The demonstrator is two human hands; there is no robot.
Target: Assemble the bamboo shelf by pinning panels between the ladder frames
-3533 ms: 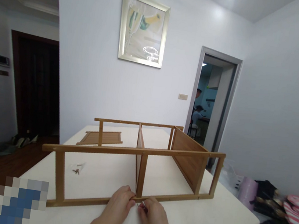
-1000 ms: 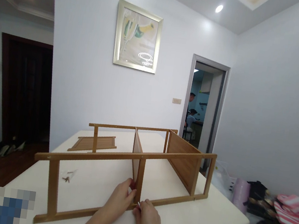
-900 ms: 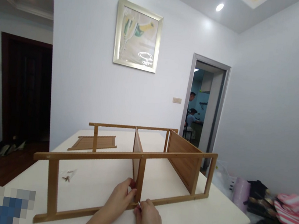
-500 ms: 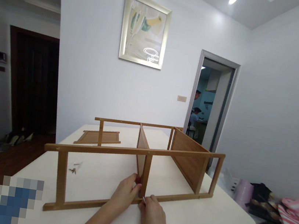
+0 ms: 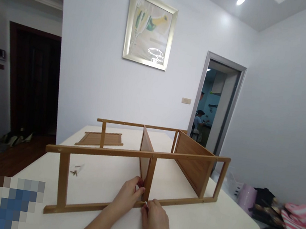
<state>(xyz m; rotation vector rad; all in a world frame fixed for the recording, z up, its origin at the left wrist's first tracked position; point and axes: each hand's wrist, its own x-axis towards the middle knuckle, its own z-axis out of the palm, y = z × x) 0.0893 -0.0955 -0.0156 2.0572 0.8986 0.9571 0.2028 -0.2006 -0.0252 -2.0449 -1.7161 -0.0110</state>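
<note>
A wooden shelf frame (image 5: 113, 153) lies on its side, with a middle shelf board (image 5: 146, 147) and another shelf board (image 5: 192, 160) towards the right. My left hand (image 5: 125, 198) is closed around the lower end of the middle board, where it meets the near bottom rail; its fingertips are partly hidden behind the wood. Just right of that joint, my right hand (image 5: 157, 219) pinches a thin pale rod (image 5: 146, 204) against the outer side of the rail. How far the rod reaches into the wood cannot be seen.
Several small screws (image 5: 74, 173) lie in a clear bag on the white table (image 5: 98, 180). Behind them rests a loose wooden panel (image 5: 104, 138). Clutter, including a pink bin (image 5: 246, 196) and striped fabric (image 5: 298, 222), fills the right side. People are visible through the doorway (image 5: 206, 110).
The view has shifted slightly. Both hands stay at the same joint, with only a slight change in the right fingers; the frame has not visibly moved.
</note>
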